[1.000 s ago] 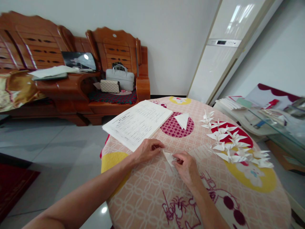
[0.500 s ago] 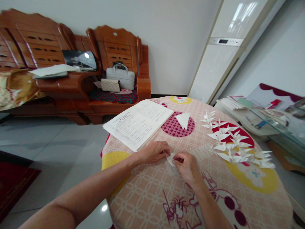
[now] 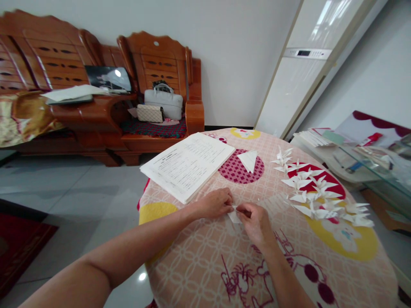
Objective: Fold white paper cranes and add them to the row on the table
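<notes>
A small folded piece of white paper (image 3: 235, 217) lies low over the tablecloth between my two hands. My left hand (image 3: 215, 202) pinches its left upper edge with curled fingers. On the opposite side, my right hand (image 3: 254, 218) grips the paper between thumb and forefinger. The fingers cover part of the folds, so the exact shape cannot be made out. Several folded paper cranes (image 3: 310, 194) are grouped to the right of my hands. Beyond my hands, a folded white paper triangle (image 3: 248, 161) rests on a dark pink checked circle.
A stack of printed sheets (image 3: 189, 164) lies at the table's far left. The round table wears a patterned cloth (image 3: 199, 256). Behind it stands a wooden chair (image 3: 160, 68) with a grey handbag (image 3: 165, 102). A glass-topped stand (image 3: 369, 171) is at the right.
The whole view has shifted slightly. Both hands remain at the small paper, with the fingers moved only a little and the right fingertips nearer its upper edge.
</notes>
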`<state>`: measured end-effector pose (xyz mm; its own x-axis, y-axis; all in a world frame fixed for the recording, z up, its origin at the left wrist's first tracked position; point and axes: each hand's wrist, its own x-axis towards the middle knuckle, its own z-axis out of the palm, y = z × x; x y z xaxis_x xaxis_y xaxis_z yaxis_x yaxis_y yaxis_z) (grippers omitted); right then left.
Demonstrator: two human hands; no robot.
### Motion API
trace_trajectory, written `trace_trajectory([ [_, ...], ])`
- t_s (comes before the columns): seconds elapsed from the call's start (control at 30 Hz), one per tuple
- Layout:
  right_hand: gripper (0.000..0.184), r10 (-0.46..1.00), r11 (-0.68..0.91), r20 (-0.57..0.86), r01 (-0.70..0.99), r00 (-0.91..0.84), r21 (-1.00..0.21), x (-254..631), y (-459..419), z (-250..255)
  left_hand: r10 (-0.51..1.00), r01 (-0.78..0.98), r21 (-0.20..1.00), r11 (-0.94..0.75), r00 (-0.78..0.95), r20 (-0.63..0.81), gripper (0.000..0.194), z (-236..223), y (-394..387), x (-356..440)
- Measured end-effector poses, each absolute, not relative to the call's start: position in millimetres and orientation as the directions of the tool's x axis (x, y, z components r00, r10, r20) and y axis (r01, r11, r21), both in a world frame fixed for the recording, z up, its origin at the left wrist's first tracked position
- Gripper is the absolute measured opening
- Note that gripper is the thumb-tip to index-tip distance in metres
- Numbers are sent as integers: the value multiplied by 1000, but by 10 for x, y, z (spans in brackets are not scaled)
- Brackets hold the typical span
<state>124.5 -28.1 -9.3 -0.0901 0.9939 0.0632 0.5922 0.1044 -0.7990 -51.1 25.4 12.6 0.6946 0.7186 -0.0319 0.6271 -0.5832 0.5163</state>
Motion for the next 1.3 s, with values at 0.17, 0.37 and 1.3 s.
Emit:
trace_trajectory([
  [0.17, 16, 994, 102, 57, 585, -94, -805, 1243, -290, -69, 711, 601, 544, -586, 703, -11, 12, 112, 242, -505],
  [0.37, 14, 991, 132, 99, 639, -87, -758, 1221, -294, -112, 754, 632, 521, -574, 655, 35, 14, 43, 232, -556],
  [1.3, 21, 958, 286, 192, 739, -213, -609, 1171, -430, -113, 790, 565, 658, -498, 608, 76, 8, -9, 268, -664],
])
